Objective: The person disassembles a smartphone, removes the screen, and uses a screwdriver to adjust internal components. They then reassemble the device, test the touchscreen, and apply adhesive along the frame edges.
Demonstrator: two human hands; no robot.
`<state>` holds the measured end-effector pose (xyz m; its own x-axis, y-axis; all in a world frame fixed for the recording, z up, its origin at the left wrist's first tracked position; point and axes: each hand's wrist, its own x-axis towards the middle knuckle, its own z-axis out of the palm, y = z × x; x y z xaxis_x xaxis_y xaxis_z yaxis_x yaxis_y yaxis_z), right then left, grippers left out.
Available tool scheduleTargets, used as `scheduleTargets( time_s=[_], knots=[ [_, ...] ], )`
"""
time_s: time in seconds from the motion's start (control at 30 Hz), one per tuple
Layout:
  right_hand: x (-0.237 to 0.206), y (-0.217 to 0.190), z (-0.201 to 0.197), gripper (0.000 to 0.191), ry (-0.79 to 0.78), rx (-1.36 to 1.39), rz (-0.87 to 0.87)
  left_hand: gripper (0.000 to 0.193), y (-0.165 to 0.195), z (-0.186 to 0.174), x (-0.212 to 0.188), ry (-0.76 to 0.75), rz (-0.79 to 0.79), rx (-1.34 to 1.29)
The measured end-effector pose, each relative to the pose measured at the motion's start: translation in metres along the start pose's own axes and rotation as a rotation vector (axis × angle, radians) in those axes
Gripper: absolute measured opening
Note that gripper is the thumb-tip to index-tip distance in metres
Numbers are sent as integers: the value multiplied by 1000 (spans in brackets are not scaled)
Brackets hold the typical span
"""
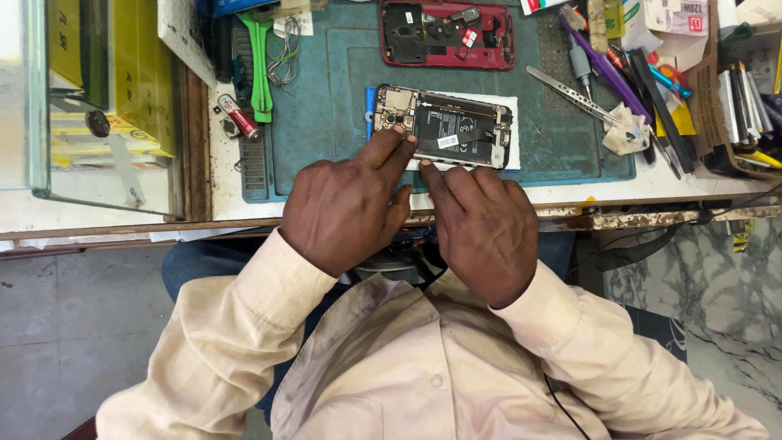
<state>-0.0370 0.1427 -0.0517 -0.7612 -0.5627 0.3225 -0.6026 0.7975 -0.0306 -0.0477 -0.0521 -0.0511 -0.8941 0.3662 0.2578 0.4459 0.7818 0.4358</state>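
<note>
Here, the left hand's fingers (397,145) are lying stretched and close together, their tips pressing on the near left corner of the opened phone (444,126), gripping nothing. The right hand's fingers (446,173) are reaching flat along the phone's near edge, the forefinger tip touching it; whether anything is pinched under them I cannot tell. The left hand (346,208) and the right hand (481,228) are sitting side by side, nearly touching, both in cream cloth sleeves.

The phone is lying flat and back-open, a dark rectangular battery and bare circuit board showing, on a white sheet (509,130) in the middle of a teal rubbery work mat (326,106). One red phone frame (446,33), hollow and glossy, is lying beyond it at the mat's far edge, well apart. Metal tweezers (570,95) are lying slanted to the right, near a crumpled white wipe (626,130) and one purple tool (595,57). On the left, one green plastic pry tool (261,65) and one small red battery cell (240,118) are resting beside the mat. A glass case (106,106) holding yellow boxes is standing at the far left. The worn wooden table edge (635,218) is running just under both wrists.
</note>
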Motion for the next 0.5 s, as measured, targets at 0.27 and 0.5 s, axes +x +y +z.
scheduleTargets(
  time_s=[0.27,0.5],
  knots=[
    [0,-2,0,43,11,35,12,50,-2,2,-2,-5,-7,-7],
    [1,0,-5,42,-4,46,-2,38,1,-5,2,-1,-9,9]
  ],
)
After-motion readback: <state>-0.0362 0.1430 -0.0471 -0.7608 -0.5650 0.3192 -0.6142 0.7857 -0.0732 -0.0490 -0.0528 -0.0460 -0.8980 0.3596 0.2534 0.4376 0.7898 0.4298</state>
